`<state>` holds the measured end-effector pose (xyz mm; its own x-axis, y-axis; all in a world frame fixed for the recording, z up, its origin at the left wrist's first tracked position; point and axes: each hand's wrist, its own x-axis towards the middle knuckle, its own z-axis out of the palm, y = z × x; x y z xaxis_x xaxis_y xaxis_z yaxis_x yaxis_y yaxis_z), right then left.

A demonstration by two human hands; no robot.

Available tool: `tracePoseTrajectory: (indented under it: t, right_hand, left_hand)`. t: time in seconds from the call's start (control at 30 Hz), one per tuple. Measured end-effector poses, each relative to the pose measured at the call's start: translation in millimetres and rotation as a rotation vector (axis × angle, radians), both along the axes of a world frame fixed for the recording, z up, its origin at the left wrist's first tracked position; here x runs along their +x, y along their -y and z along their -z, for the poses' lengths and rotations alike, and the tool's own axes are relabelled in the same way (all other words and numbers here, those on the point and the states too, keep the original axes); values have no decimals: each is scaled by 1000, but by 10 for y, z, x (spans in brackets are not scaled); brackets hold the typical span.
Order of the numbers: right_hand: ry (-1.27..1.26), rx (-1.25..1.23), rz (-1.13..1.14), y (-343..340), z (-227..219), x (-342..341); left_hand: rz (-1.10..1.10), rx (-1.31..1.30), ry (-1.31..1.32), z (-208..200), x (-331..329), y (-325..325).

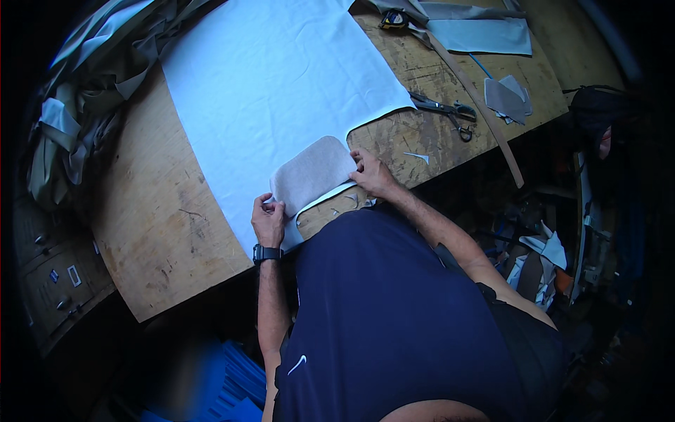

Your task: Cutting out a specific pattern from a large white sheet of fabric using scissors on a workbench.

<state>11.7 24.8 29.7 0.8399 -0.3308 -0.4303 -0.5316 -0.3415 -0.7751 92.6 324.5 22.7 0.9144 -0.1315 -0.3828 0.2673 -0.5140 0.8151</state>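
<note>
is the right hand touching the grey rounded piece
Touching. The head view shows the right hand with its fingertips on the right-hand edge of the grey rounded piece, no gap between them.

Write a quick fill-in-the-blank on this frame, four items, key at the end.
1. A dark watch is strapped on the person's ____ wrist.
2. The left hand and right hand are at ____ (the same end / opposite ends) of the grey panel.
3. The panel's corners are ____ (square / rounded).
4. Scissors lie on the tabletop to the ____ of the pale sheet.

Missing words: left; opposite ends; rounded; right.
</note>
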Motion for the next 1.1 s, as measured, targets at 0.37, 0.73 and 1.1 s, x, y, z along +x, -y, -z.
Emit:
tracePoseTrajectory:
  t: [0.37,0.73,1.1]
  right_hand:
    - [17,-111,28,89,-21,-70]
    - [326,-455,-312,47,3,-300]
    - [402,-429,-311,52,62,-358]
  left_hand:
    - [95,155,174,-42,151,75]
    - [74,176,116,-73,44,20]
    - [105,204,125,-80,61,29]
